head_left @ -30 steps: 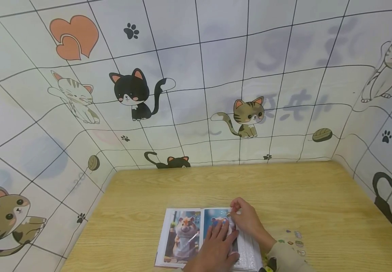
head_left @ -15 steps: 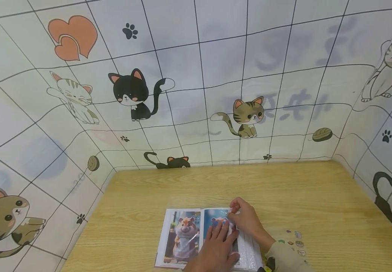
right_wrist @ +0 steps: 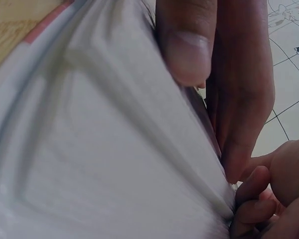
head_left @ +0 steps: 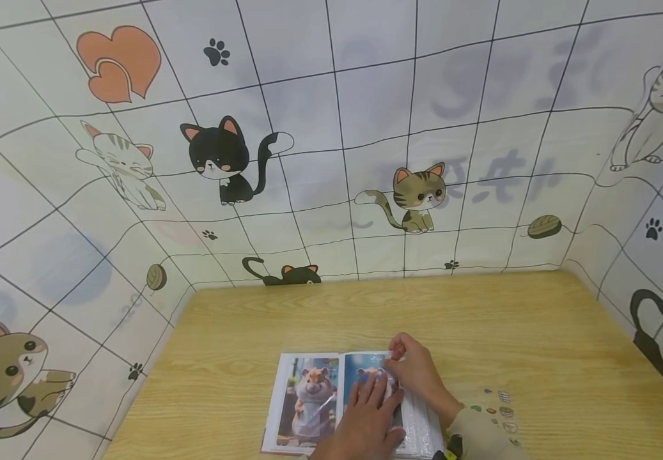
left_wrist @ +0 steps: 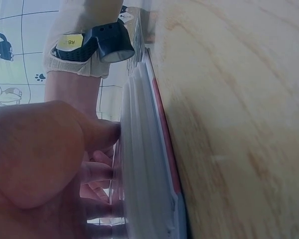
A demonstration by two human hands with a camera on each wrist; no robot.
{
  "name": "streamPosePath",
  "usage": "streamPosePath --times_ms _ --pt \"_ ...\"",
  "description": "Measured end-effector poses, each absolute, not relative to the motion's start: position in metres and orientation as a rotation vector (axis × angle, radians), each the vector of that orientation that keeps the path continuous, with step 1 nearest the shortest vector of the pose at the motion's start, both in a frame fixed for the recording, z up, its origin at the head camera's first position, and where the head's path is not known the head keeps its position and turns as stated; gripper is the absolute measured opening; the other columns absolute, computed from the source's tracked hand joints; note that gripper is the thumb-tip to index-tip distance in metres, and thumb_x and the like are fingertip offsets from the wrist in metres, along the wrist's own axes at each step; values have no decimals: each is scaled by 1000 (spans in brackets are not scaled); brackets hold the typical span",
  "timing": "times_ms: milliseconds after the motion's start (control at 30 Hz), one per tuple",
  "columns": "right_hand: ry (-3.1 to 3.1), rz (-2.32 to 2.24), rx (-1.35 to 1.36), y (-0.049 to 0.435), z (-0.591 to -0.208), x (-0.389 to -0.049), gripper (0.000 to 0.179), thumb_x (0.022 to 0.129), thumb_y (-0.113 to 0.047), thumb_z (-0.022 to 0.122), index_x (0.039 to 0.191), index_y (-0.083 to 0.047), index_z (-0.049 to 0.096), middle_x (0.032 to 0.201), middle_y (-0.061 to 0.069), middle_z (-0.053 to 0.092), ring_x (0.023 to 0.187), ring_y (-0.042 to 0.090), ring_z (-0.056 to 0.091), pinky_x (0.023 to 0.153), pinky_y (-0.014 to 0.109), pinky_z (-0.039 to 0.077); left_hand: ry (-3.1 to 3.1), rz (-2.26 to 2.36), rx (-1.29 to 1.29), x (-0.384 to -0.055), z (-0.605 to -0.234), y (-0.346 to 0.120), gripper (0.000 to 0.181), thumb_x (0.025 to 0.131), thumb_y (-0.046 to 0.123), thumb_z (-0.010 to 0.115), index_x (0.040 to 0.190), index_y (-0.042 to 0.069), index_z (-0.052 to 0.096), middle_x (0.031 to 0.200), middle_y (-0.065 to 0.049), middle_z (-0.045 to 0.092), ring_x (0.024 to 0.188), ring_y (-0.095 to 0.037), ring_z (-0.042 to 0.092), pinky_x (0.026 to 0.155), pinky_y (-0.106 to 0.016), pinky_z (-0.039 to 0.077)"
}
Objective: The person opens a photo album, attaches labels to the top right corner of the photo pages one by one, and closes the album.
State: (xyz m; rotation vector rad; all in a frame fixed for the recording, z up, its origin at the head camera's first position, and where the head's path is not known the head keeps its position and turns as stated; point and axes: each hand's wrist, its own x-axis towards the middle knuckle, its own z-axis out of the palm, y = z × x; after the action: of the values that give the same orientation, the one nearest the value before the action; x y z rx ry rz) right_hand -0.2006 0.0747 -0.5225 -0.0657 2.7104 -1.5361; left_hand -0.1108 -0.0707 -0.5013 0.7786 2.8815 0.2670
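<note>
An open photo album (head_left: 273, 402) lies on the wooden table, with a cartoon hamster picture (head_left: 312, 399) on its left page and a blue-toned one (head_left: 354, 364) on the right. My left hand (head_left: 368, 421) rests spread over the right page, covering much of its picture. At that page's upper right corner is my right hand (head_left: 420, 370), its thumb lying on the picture and its other fingers bent. In the right wrist view the thumb (right_wrist: 189, 55) sits close over the edge of the page stack (right_wrist: 114, 124); I cannot tell whether something is under its tip.
To the right of the album, several small colourful stickers (head_left: 504, 397) lie on the table (head_left: 250, 319). A wrist camera (left_wrist: 107, 42) is strapped over the right sleeve. Cat-printed cloth walls (head_left: 319, 191) stand at the back and both sides.
My right thumb has slid slightly left and down over the page corner, covering a small yellowish-green bit visible earlier at its tip. My left hand stays in place.
</note>
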Motion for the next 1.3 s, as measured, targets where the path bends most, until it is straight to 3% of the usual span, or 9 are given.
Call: streamPosePath --times_ms 633,933,1300 --pt "2717 -1502 -113 78 -523 -203 26 79 -6 78 95 -8 58 79 1 55 69 14 50 61 29 41 2949 195 819 -111 -502 -70 57 96 50 51 147 24 45 157 -14 37 146 -31 33 108 -54 38" --pt "2659 -1560 -73 80 -523 -203 25 81 -3 76 96 -7 57 81 2 53 63 14 51 48 27 45 2897 243 799 -111 -502 -71 58 98 51 49 148 24 43 158 -14 35 148 -31 29 110 -55 36" --pt "2607 -1596 -21 83 -527 -204 24 83 -2 73 99 -6 55 82 3 52 56 14 54 46 26 45 2870 273 800 -112 -502 -71 56 99 50 47 148 23 43 159 -14 34 148 -31 27 110 -57 35"
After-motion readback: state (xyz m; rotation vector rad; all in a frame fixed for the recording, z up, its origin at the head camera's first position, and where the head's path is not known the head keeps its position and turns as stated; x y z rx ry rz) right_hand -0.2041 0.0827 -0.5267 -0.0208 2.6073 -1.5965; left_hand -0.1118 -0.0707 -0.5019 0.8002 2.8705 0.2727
